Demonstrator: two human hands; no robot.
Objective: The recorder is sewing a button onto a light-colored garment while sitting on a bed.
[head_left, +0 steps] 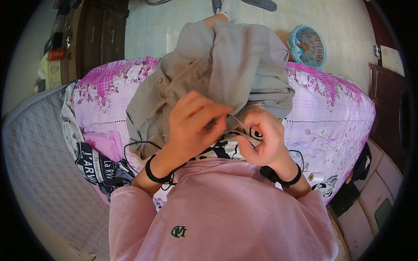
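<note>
A grey garment (pixel 244 65) with a button lies bunched across my lap. Over its near edge my left hand (pixel 191 124) is closed, thumb and forefinger pinched on a fine pale thread (pixel 237 119). The thread runs from those fingertips to my right hand (pixel 264 137), whose fingers are curled with a strand passing around them. The right thumb stands apart from the curled fingers. Whether a needle is in either hand is too small to make out. Both wrists wear black bands.
I sit on a bed with a pink flowered sheet (pixel 335 100). A white thread spool (pixel 316 177) lies at my right. A blue-rimmed waste bin (pixel 323 58) stands on the floor ahead. A dark wooden cabinet (pixel 104 32) is at the far left, a grey quilted mat (pixel 39 152) near left.
</note>
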